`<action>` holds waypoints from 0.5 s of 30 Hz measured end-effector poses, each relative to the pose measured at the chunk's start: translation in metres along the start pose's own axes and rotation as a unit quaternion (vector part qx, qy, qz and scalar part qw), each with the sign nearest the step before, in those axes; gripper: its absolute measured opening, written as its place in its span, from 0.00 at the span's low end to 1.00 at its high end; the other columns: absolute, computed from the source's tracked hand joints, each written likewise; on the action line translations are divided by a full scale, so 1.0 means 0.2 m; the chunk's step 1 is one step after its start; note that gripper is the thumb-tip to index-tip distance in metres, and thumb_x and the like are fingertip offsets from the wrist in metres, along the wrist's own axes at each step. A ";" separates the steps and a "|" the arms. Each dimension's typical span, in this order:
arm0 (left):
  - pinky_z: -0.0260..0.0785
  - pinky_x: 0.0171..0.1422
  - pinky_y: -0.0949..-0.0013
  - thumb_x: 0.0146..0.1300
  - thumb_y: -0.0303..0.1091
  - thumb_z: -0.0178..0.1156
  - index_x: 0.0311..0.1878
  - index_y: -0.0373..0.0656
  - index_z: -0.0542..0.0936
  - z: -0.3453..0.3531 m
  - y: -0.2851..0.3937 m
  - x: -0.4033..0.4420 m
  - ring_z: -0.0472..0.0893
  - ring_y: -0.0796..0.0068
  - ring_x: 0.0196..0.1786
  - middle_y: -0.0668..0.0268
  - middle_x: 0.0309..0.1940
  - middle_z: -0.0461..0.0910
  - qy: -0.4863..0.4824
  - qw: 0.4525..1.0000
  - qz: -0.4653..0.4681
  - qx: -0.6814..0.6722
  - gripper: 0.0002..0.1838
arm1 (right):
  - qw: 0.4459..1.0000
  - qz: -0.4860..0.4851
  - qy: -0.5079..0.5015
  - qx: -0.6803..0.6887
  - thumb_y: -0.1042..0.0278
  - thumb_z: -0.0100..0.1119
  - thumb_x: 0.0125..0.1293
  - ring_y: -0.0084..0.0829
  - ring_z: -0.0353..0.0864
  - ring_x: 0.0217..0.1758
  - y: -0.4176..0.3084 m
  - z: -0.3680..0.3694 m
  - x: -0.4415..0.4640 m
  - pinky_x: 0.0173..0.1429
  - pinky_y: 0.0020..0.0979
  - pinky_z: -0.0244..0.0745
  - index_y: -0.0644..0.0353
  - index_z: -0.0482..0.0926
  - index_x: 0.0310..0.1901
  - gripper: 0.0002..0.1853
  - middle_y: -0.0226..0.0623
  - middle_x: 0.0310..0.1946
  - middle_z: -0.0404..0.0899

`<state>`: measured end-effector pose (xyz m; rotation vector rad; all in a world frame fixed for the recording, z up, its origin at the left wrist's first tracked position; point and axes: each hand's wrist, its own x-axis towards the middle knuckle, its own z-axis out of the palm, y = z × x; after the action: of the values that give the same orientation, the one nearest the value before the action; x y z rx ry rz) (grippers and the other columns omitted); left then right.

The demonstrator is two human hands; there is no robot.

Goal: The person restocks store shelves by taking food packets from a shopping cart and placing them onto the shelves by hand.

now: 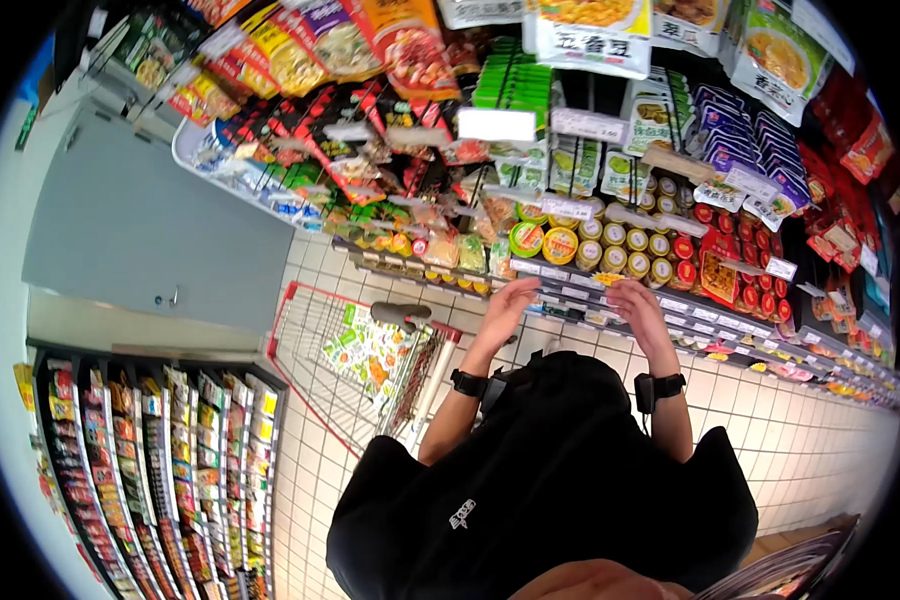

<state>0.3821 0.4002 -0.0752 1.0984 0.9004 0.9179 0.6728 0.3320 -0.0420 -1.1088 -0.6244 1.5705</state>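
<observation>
My left hand [511, 308] is held over the front edge of the lower shelf, fingers stretched out and apart from the goods. Across from it, my right hand [640, 312] has its fingers extended toward the left, with no item visibly gripped. A small yellow piece [606, 280] shows just beyond its fingertips; whether they touch it I cannot tell. Behind the hands stand rows of gold-lidded jars [613, 236]. Green and orange round tubs [560, 243] lie beyond my left hand, and red-lidded jars [684, 249] beyond my right. Each wrist wears a black band.
A red-rimmed shopping cart [315, 350] stands to my left, holding a printed bag and a dark grey object [400, 316]. Hanging packets [513, 75] fill the racks above the jars. A grey door [150, 220] and another stocked shelf [160, 470] are farther left.
</observation>
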 end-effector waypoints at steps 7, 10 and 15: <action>0.68 0.64 0.72 0.69 0.24 0.54 0.60 0.35 0.75 -0.10 0.14 -0.46 0.78 0.75 0.58 0.62 0.55 0.80 -0.012 0.999 0.019 0.026 0.17 | 0.995 0.038 -0.024 -0.094 0.63 0.53 0.74 0.23 0.82 0.45 0.21 0.34 -0.12 0.49 0.23 0.74 0.60 0.78 0.51 0.12 0.35 0.44 0.84; 0.67 0.66 0.70 0.71 0.24 0.51 0.60 0.36 0.76 -0.25 0.09 -0.69 0.77 0.75 0.58 0.64 0.56 0.79 0.033 0.999 0.029 0.007 0.16 | 0.988 0.071 -0.077 -0.111 0.64 0.52 0.74 0.23 0.82 0.45 0.34 0.51 -0.21 0.48 0.23 0.73 0.60 0.78 0.51 0.12 0.35 0.44 0.84; 0.69 0.61 0.72 0.70 0.27 0.54 0.56 0.36 0.78 -0.46 0.04 -1.14 0.79 0.76 0.54 0.63 0.51 0.82 0.144 0.989 0.014 -0.023 0.13 | 0.977 0.096 -0.140 -0.130 0.64 0.51 0.74 0.23 0.82 0.45 0.49 0.77 -0.41 0.48 0.23 0.72 0.61 0.77 0.52 0.12 0.36 0.44 0.84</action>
<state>0.2149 0.2198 -0.0566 0.9559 1.0947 1.1347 0.4913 0.2485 -0.0303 -1.1761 -0.9568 1.8715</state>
